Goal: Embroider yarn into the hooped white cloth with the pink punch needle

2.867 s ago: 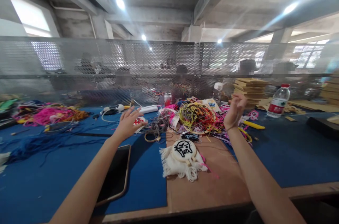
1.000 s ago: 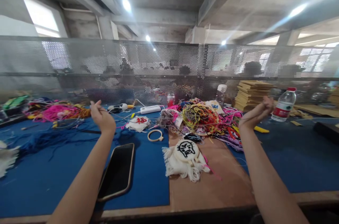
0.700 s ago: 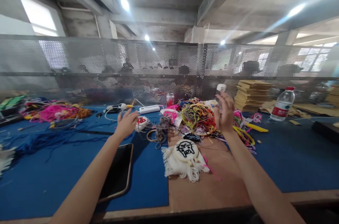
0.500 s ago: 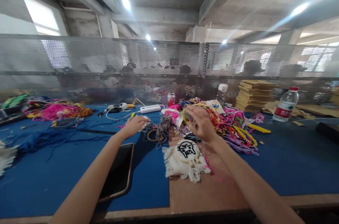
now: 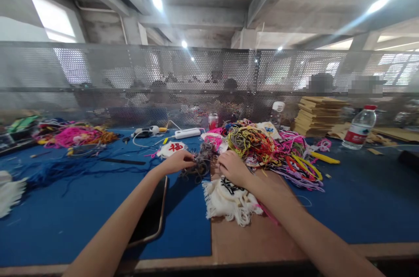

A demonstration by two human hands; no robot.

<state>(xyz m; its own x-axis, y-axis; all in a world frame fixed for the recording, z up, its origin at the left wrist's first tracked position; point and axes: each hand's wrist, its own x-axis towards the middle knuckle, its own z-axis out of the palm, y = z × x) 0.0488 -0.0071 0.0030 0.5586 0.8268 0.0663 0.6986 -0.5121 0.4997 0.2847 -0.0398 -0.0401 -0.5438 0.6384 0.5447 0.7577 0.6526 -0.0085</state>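
Note:
My left hand is at the left edge of a tangle of grey yarn, its fingertips closed on the strands. Across from it, my right hand has its fingers curled just right of the tangle; anything between them is too small to make out. Below that hand lies a white fringed cloth in an embroidery hoop, with black stitching partly covered by the hand. Beyond my left hand is a white embroidered piece with a red character. A big heap of multicoloured yarn lies beyond my right hand.
A phone or tablet lies under my left forearm. Behind are a power strip, a drink can and a perforated screen. To the right stand a water bottle and stacked brown sheets. Pink yarn lies left.
My right hand has come down from the coloured heap to just above the hoop, its fingers curling. My left hand has moved right to the grey yarn, uncovering the red-stitched piece.

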